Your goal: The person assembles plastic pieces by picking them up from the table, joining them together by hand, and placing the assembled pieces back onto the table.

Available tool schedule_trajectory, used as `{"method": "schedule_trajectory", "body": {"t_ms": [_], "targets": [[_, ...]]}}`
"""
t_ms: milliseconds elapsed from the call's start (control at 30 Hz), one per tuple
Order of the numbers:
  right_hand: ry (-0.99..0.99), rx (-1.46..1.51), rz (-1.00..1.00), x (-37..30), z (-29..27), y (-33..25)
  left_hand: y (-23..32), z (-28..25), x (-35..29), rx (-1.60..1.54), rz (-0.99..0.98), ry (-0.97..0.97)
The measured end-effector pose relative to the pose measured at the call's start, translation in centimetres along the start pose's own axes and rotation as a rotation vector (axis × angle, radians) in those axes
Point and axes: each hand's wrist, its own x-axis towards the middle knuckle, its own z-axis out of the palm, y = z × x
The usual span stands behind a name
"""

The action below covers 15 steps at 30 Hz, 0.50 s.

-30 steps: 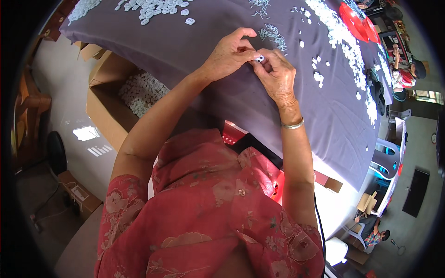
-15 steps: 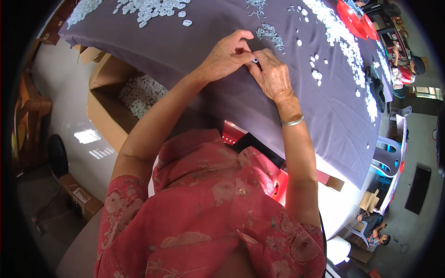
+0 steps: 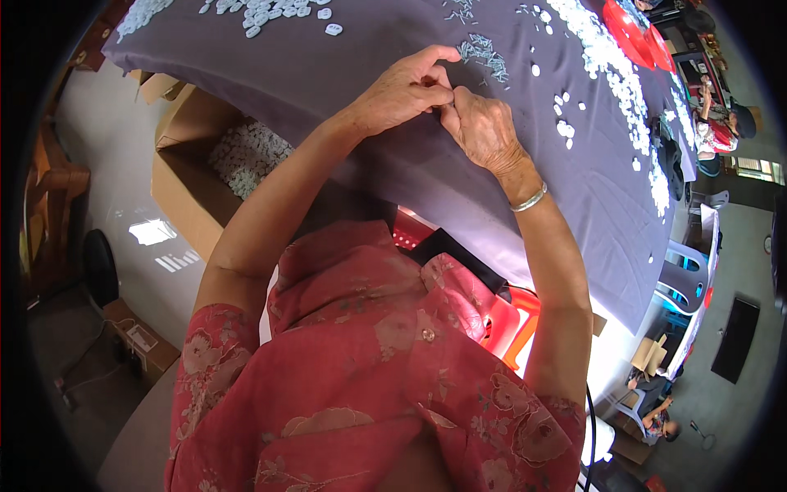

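Left hand (image 3: 402, 94): fingers curled, pinching something too small to see.
Right hand (image 3: 484, 131): pinched shut, fingertips touching left's.
Pins (image 3: 484, 56): just beyond, on surface (image 3: 344, 74).

Matt grey cloth table cover (image 3: 344, 74), brown cardboard box (image 3: 184, 193), glossy metal bangle (image 3: 529, 199), small white plastic pieces (image 3: 611, 70).

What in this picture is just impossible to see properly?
- What the left hand and right hand pinch between them: head view, hidden by the closed fingertips.
- The small white pieces on the grey cloth: too small to tell their shape.
- The red tray: cut off by the top edge.
- The cardboard box under the table: partly hidden by the cloth's edge.
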Motion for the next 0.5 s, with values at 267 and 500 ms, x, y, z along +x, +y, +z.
{"method": "schedule_trajectory", "body": {"t_ms": [267,500], "targets": [[0.097,0.070,0.113,0.3,-0.6,-0.9,-0.8,-0.4,0.4,-0.067,0.075,0.014],[0.268,0.105,0.108,-1.1,-0.1,-0.1,-2.0,-5.0,0.4,0.568,0.233,0.555]]}}
